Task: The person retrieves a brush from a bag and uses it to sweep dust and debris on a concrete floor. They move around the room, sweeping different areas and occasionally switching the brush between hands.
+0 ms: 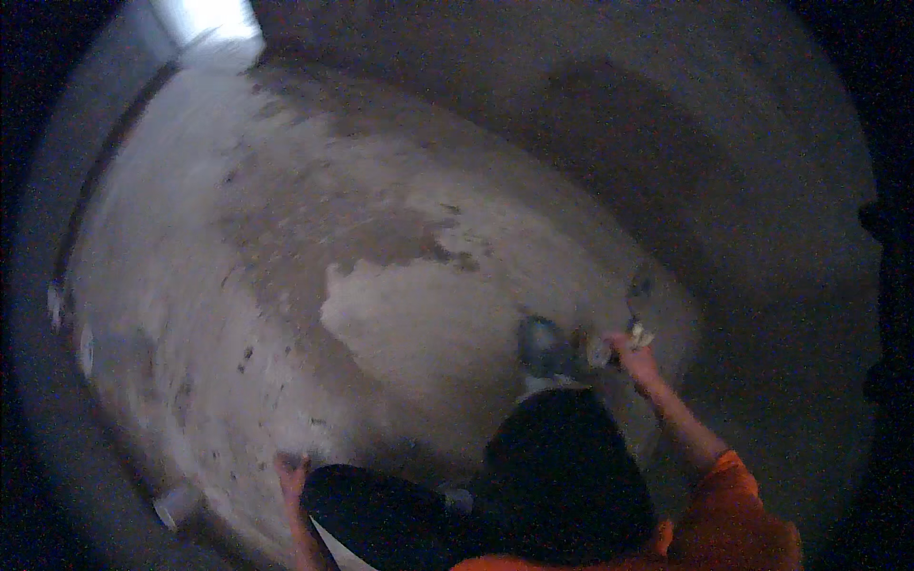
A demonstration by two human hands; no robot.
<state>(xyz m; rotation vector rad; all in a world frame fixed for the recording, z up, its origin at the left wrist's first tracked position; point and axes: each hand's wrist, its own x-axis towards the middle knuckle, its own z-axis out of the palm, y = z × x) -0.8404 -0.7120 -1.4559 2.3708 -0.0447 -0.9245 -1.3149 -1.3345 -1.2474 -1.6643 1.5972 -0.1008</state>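
My right hand (636, 360) reaches forward beside my dark shoe (543, 344), low over the floor. Its fingers appear closed around something small and pale (641, 335), too blurred to name. Close by, between hand and shoe, is a whitish, rounded thing (599, 350); whether it is part of the same object is unclear. My left hand (292, 471) hangs low beside my dark-trousered knee (352, 500), over the floor. Its fingers are smeared, and nothing can be made out in them.
The dim floor (409, 314) has brown, damp-looking patches and scattered dark specks. A bright opening (214, 29) breaks the wall at the far left. Along the left edge lies a pale cylinder-like thing (176, 506). A dark wall (762, 190) runs along the right.
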